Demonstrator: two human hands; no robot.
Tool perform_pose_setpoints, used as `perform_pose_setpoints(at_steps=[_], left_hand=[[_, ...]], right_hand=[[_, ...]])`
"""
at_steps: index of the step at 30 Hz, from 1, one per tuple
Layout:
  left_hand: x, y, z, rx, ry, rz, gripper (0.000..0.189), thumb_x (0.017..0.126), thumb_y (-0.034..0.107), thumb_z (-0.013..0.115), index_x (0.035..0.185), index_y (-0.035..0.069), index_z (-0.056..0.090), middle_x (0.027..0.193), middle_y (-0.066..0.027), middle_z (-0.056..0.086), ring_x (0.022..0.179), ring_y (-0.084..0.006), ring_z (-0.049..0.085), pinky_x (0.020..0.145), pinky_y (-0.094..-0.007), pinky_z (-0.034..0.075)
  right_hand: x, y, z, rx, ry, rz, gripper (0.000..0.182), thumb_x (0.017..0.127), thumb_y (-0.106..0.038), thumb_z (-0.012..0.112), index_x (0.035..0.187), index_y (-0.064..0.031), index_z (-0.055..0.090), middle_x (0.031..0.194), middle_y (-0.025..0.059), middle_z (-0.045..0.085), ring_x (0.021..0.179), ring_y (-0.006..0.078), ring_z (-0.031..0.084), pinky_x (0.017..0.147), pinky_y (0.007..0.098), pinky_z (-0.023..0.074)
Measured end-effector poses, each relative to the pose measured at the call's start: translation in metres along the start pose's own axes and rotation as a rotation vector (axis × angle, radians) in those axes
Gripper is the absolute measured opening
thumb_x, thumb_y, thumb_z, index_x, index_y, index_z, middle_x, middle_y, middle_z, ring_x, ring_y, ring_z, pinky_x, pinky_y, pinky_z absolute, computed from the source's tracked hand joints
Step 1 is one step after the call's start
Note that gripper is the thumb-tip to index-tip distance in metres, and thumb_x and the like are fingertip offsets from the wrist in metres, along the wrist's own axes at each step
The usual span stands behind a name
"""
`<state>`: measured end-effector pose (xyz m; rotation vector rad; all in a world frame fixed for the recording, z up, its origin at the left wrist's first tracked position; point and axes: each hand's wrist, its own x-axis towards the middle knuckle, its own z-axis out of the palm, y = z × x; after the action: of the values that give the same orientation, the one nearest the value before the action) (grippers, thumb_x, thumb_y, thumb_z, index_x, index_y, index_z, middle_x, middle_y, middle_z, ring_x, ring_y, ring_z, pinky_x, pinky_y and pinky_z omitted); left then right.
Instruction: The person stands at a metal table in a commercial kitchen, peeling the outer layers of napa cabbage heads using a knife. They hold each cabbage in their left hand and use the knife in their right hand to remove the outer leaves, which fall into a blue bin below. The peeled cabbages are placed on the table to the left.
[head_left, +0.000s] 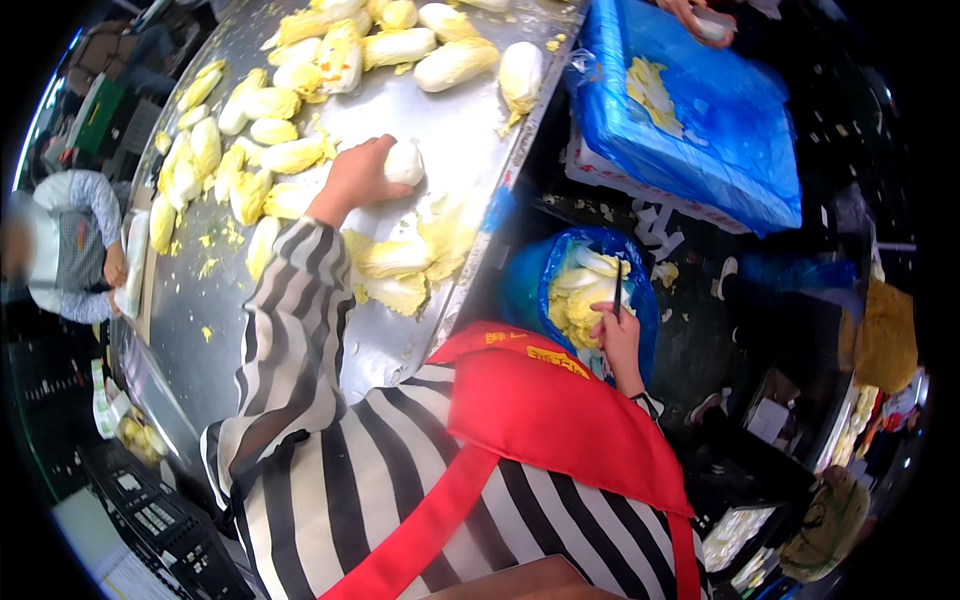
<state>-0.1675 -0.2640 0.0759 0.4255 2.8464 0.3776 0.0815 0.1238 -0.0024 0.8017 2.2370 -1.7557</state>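
On the metal table (442, 124), my left hand (364, 178) is closed around the white base end of a napa cabbage (405, 163). Loose yellow leaves (394, 266) lie just below it, nearer to me. My right hand (619, 341) grips a knife (618, 289) with a dark blade pointing away from me. That hand is over a blue plastic-lined container (646, 300) holding cabbage leaves (574, 300). Many napa cabbages (456, 64) cover the far and left parts of the table, and one (520, 75) lies near its right edge.
At the upper right stands a foam box lined with blue plastic (720, 127), with leaves inside and a co-worker's hand (686, 15) above it. Another person (75, 240) is across the table at left. Black crates (157, 517) stand at lower left. Scraps (665, 272) litter the floor.
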Motion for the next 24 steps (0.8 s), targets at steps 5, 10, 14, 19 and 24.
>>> perform_pose_setpoints(at_steps=[5, 10, 14, 19, 24], left_hand=[[-0.028, 0.078, 0.012, -0.545, 0.151, 0.216, 0.068, 0.062, 0.039, 0.082, 0.113, 0.002, 0.055, 0.095, -0.0175, 0.066, 0.091, -0.0292, 0.065, 0.08, -0.035, 0.049], [-0.051, 0.16, 0.049, -0.913, -0.137, 0.262, 0.062, 0.067, 0.037, 0.081, 0.111, 0.001, 0.056, 0.098, -0.0096, 0.063, 0.091, -0.0172, 0.06, 0.082, -0.0299, 0.047], [-0.057, 0.196, 0.065, -0.894, -0.213, 0.283, 0.06, 0.066, 0.036, 0.08, 0.109, 0.001, 0.056, 0.097, -0.0099, 0.063, 0.09, -0.0179, 0.061, 0.08, -0.0298, 0.048], [-0.058, 0.206, 0.072, -0.789, -0.218, 0.305, 0.062, 0.064, 0.04, 0.079, 0.107, 0.001, 0.058, 0.094, -0.015, 0.065, 0.087, -0.0244, 0.064, 0.077, -0.0322, 0.049], [-0.059, 0.207, 0.073, -0.741, -0.268, 0.338, 0.062, 0.064, 0.042, 0.079, 0.106, 0.001, 0.059, 0.093, -0.0139, 0.064, 0.086, -0.0223, 0.064, 0.077, -0.0317, 0.049]], right_hand=[[-0.007, -0.064, 0.029, -0.239, -0.013, -0.389, 0.02, 0.086, -0.013, 0.051, 0.097, -0.0056, 0.066, 0.068, 0.0112, 0.063, 0.062, 0.0242, 0.062, 0.06, 0.0339, 0.0478], [-0.015, -0.101, 0.033, -0.485, 0.071, -0.625, 0.011, 0.081, -0.015, 0.055, 0.084, -0.0052, 0.057, 0.076, 0.0162, 0.063, 0.072, 0.0385, 0.06, 0.063, 0.0473, 0.0459], [-0.018, -0.087, 0.023, -0.52, 0.126, -0.602, 0.011, 0.082, -0.016, 0.055, 0.08, -0.005, 0.056, 0.075, 0.0165, 0.062, 0.071, 0.0385, 0.059, 0.062, 0.0468, 0.0456], [-0.03, -0.08, 0.017, -0.52, 0.175, -0.505, 0.011, 0.082, -0.016, 0.056, 0.081, -0.005, 0.056, 0.074, 0.0169, 0.061, 0.072, 0.0386, 0.06, 0.063, 0.0469, 0.0462], [-0.033, -0.073, 0.015, -0.524, 0.13, -0.48, 0.012, 0.082, -0.016, 0.055, 0.082, -0.0047, 0.057, 0.074, 0.0181, 0.061, 0.072, 0.0401, 0.059, 0.064, 0.0484, 0.0461]])
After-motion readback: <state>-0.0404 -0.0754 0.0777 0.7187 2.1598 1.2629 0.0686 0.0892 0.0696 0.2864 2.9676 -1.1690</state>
